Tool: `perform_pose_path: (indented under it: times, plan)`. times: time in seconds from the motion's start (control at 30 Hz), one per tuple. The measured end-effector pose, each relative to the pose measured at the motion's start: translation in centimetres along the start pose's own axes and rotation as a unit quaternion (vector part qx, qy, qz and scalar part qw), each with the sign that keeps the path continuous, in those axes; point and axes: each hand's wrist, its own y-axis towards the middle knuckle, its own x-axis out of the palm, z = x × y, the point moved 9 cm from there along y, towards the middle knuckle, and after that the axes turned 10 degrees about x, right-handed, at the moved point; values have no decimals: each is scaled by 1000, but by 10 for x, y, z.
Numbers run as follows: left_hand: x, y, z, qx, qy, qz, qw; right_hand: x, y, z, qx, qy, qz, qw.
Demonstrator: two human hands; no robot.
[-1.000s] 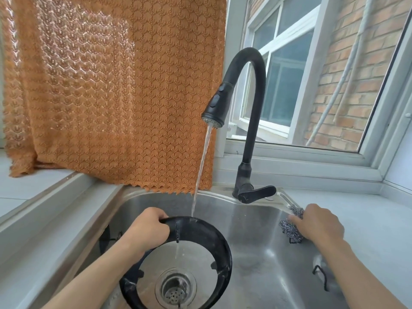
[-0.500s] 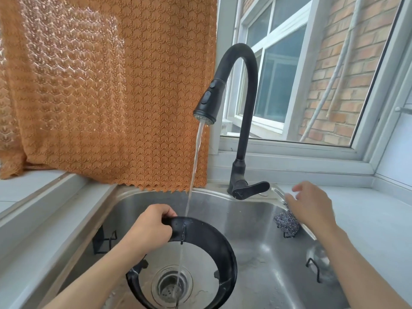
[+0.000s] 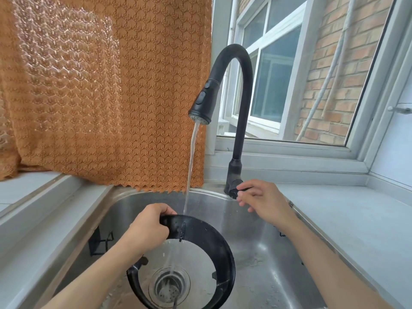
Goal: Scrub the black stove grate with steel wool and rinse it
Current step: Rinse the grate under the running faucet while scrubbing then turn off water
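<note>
Black and ring-shaped, the stove grate (image 3: 207,246) is tilted over the steel sink (image 3: 263,248), its upper rim gripped by the left hand (image 3: 147,230) with fingers curled round it. Water (image 3: 191,163) from the black faucet (image 3: 236,103) falls just beside that hand, through the ring toward the drain (image 3: 169,286). The right hand (image 3: 263,201) holds the faucet lever (image 3: 242,189) at the counter (image 3: 356,230) edge, apart from the grate.

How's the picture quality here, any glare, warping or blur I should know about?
Head view: daylight from the window leaves bright speckled glare on the orange curtain; wide-angle warping bends the window frame and counter edges; the grate, faucet and both hands are sharp; only the running water looks streaked.
</note>
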Motion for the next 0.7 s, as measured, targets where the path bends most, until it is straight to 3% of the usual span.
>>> perform_pose_path:
  times: [0.13,0.3,0.5,0.7]
  plan:
    - [2,0,-3,-5,16,-17,1000,14,9,7,-6,-2,-2,1000]
    - [4,1,-1,13,22,-28,999,4,17,20,6,16,55,998]
    - [4,3,-5,22,17,-15,999,-7,21,28,19,-40,120,992]
    - [4,3,1,36,19,-12,999,-9,24,31,28,5,128,991]
